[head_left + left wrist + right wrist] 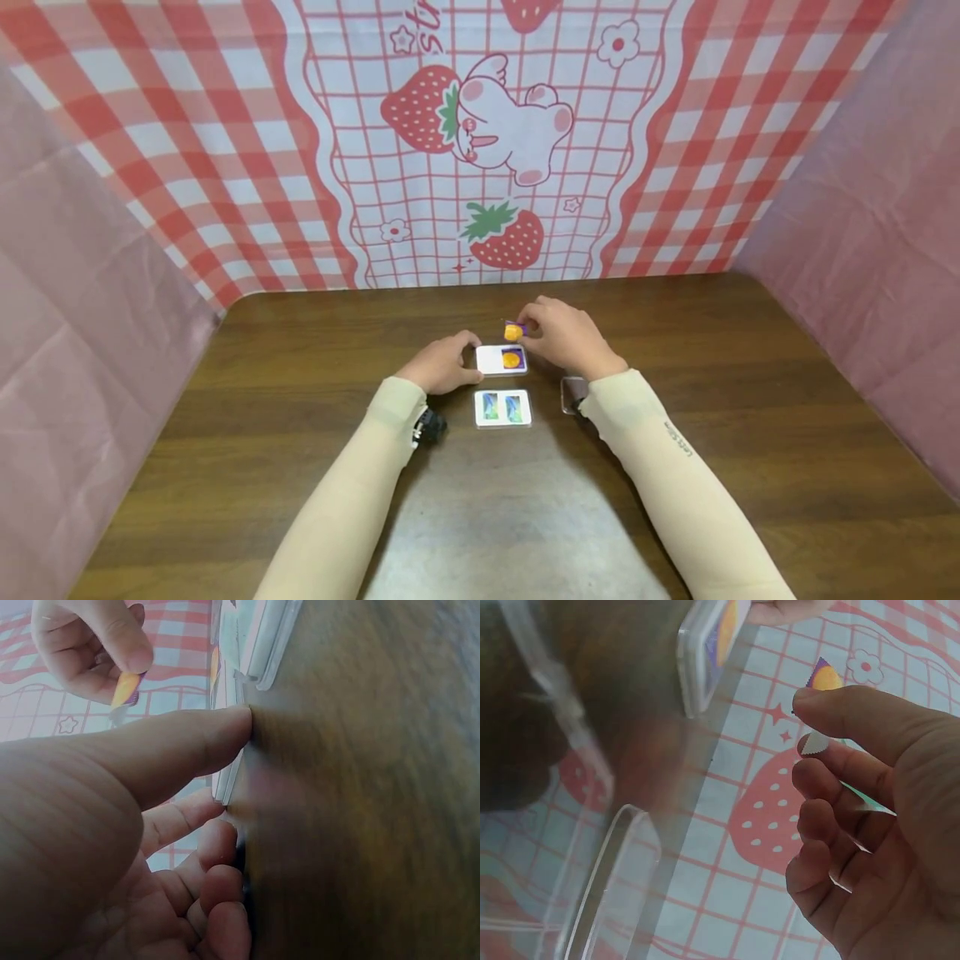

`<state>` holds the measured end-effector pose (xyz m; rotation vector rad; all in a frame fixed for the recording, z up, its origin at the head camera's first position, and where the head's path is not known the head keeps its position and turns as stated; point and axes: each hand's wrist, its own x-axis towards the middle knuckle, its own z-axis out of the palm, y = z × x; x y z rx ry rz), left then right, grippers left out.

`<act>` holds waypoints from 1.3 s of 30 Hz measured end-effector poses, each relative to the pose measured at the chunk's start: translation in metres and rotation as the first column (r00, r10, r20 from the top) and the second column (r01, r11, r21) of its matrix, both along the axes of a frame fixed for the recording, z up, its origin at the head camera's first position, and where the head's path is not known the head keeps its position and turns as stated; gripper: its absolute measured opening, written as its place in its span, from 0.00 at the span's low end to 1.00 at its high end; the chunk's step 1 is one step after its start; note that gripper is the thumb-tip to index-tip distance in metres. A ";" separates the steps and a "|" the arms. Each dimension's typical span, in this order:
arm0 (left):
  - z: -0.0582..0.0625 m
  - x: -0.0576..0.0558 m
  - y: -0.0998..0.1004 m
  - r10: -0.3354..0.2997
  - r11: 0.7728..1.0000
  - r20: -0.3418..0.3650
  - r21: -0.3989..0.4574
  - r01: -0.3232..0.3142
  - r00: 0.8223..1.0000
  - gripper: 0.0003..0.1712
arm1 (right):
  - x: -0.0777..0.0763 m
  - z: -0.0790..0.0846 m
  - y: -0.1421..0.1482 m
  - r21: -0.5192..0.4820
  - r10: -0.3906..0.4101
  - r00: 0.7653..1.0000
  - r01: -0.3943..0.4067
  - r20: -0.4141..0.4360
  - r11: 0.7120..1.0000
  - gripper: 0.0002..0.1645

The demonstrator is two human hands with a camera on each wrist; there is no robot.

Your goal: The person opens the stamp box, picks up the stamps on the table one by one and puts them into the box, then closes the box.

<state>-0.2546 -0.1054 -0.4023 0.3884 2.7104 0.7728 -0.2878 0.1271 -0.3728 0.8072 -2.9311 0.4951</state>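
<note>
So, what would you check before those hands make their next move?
1. Right hand pinching the orange-and-purple piece: ok.
2. Left hand steadying the white tray: ok, thumb and a finger at its edges.
3. Bare space on the tray: ok, its left half looks plain white.
4. Held piece resting on the tray: not ok, it is held clear of it.
5. Clear plastic case empty: cannot tell, the right sleeve partly hides it.

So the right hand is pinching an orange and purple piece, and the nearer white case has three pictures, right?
Not three: the head view shows two pictures on the nearer white case. The right hand does pinch an orange and purple piece.
</note>
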 end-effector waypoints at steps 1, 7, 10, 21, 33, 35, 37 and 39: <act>0.000 0.000 0.000 -0.002 1.000 -0.002 0.000 0.002 1.000 0.34 | 0.000 -0.001 0.000 0.008 0.002 1.000 -0.002 0.000 1.000 0.17; 0.002 0.001 0.001 -0.001 1.000 0.001 0.001 0.001 1.000 0.34 | 0.002 0.001 0.001 0.013 -0.003 1.000 0.003 -0.006 1.000 0.17; 0.002 0.001 0.000 -0.001 1.000 0.004 -0.004 0.001 1.000 0.34 | 0.001 0.001 0.002 0.011 -0.008 1.000 0.008 -0.008 1.000 0.17; -0.001 0.001 0.000 -0.003 1.000 -0.003 -0.012 0.003 1.000 0.33 | 0.003 -0.004 -0.009 0.017 0.038 0.999 -0.039 0.024 0.999 0.18; -0.001 -0.001 0.002 -0.012 1.000 -0.014 -0.007 0.012 1.000 0.33 | 0.012 -0.007 -0.021 0.052 0.108 0.994 -0.110 0.035 0.993 0.16; -0.001 -0.001 0.002 -0.012 1.000 -0.017 -0.005 0.012 1.000 0.33 | 0.013 -0.007 -0.022 0.054 0.114 0.993 -0.115 0.030 0.992 0.16; -0.001 -0.001 0.002 -0.014 1.000 -0.019 -0.004 0.014 1.000 0.33 | 0.013 -0.006 -0.022 0.055 0.116 0.993 -0.118 0.036 0.991 0.15; -0.002 -0.001 0.002 -0.015 1.000 -0.016 -0.003 0.015 1.000 0.33 | 0.014 -0.006 -0.023 0.062 0.115 0.992 -0.117 0.044 0.991 0.15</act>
